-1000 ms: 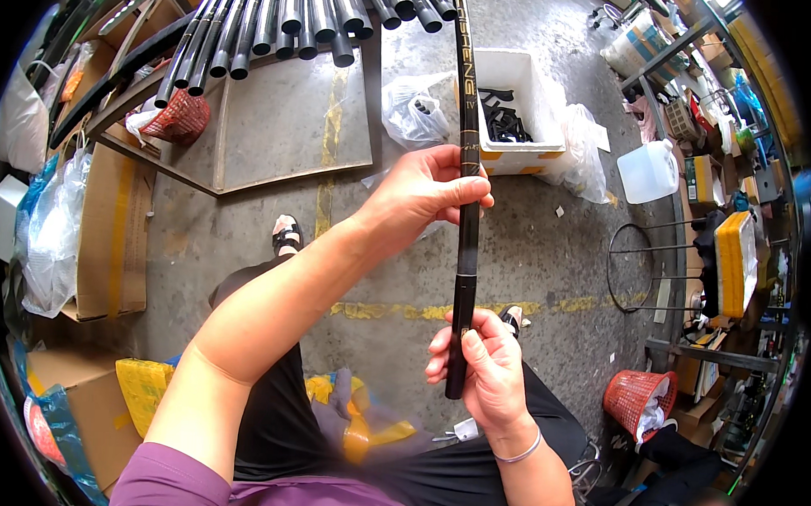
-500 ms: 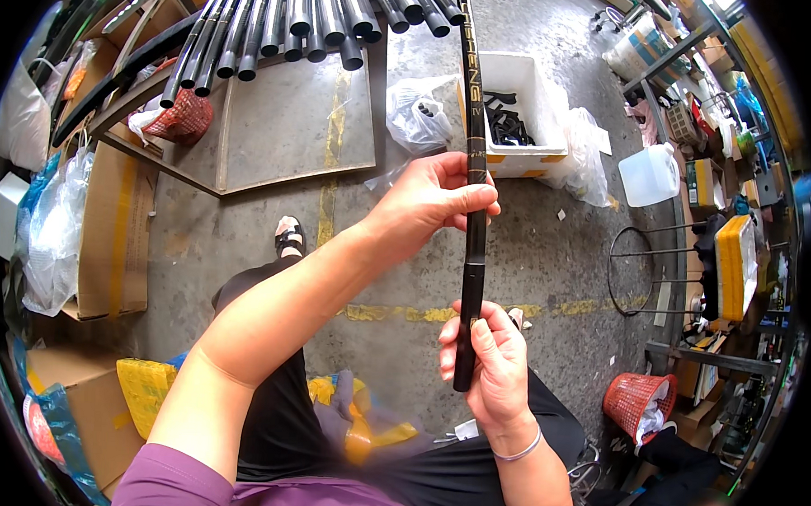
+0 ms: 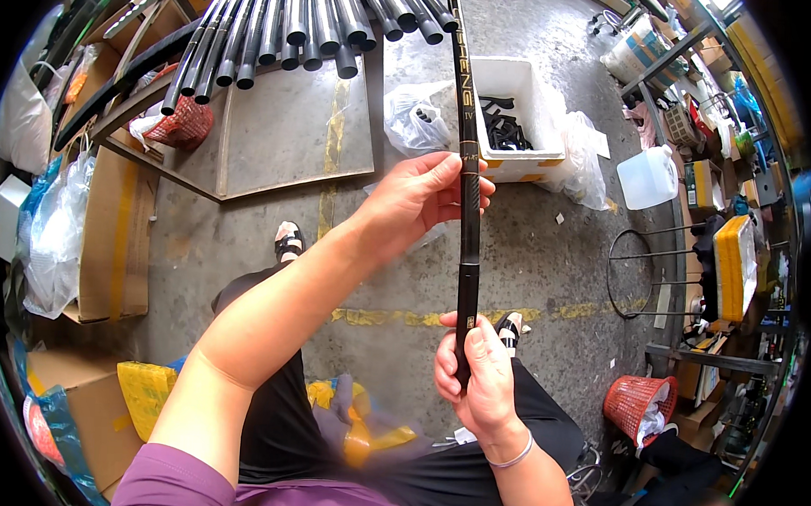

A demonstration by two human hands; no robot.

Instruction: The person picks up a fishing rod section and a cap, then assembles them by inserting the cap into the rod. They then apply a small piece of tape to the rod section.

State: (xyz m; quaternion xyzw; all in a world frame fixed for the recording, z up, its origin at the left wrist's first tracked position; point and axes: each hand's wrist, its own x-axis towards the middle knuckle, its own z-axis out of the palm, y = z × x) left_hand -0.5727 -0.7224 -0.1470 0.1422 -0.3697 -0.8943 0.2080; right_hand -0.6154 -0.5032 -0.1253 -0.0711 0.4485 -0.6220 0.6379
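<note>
A slim black fishing rod (image 3: 471,211) with gold lettering stands nearly upright in the picture, running from my lap area out past the far edge. My left hand (image 3: 417,195) is closed on its middle, thumb along the near side and fingers behind. Lower down, my right hand (image 3: 482,369) wraps around the thicker butt end, thumb lying beside a small gold mark. Several more dark rod tubes (image 3: 293,31) lie side by side on a metal frame at the far left, their ends pointing toward me.
Behind the rod is a white foam box (image 3: 518,163) of black parts, with a clear plastic bag (image 3: 416,118) on its left. A translucent jug (image 3: 649,178), a wire-legged stool (image 3: 731,267) and a red basket (image 3: 639,403) stand on the right. Cardboard boxes (image 3: 117,231) line the left.
The rod has turned slightly about its length, bringing the gold mark near the butt into view. My left thumb has shifted back from across the rod to its left side.
</note>
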